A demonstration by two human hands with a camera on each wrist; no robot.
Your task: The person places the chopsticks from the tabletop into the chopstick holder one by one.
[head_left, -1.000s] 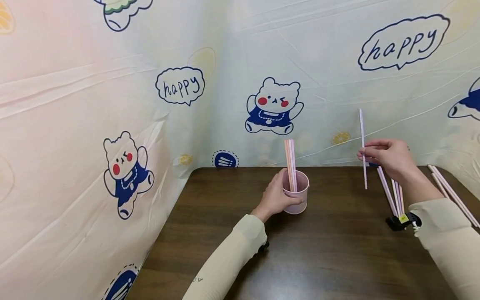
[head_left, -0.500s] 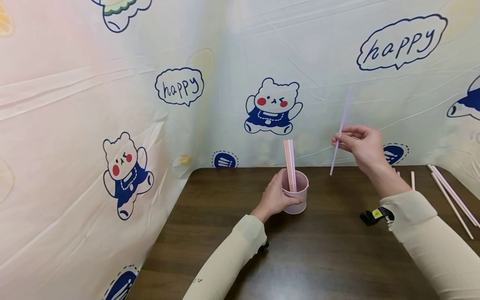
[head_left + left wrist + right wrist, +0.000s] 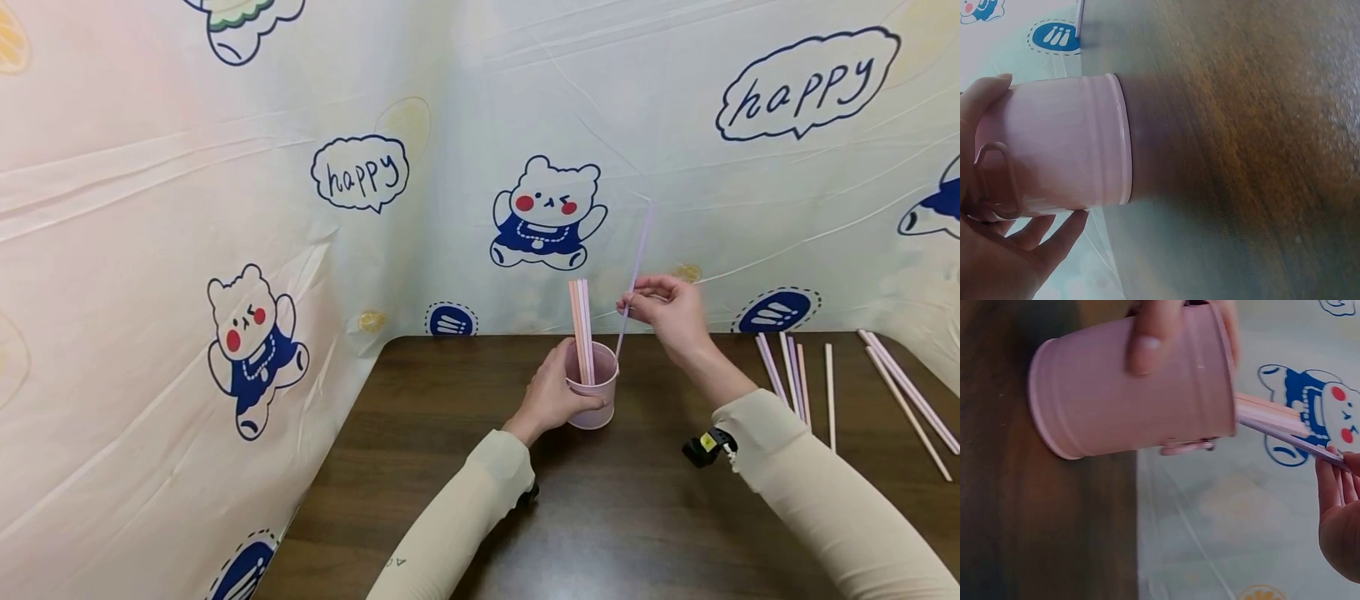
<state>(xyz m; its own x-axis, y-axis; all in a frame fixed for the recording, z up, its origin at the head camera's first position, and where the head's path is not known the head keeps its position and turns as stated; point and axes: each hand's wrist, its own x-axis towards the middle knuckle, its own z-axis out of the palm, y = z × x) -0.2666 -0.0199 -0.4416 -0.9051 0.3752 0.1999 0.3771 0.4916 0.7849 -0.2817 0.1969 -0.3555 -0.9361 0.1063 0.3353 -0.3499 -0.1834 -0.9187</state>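
Note:
A small pink metal bucket stands upright on the table, with several orange, white and purple straws leaning in it. My left hand grips the bucket's left side, thumb across the front. In the left wrist view the bucket shows a wire handle loop by the palm. My right hand pinches a single purple straw near its middle, just right of the bucket. That straw is tilted, its lower end at the bucket's right rim. The right wrist view shows the held straw alongside the other straws.
Several loose straws lie on the right part of the brown table, with more straws by its right edge. A patterned cloth hangs along the back and left. A black strap device sits on the right wrist.
My right hand has moved left with the purple straw, from over the loose straws to the bucket, rising and then lowering. My left hand and the bucket have stayed in place.

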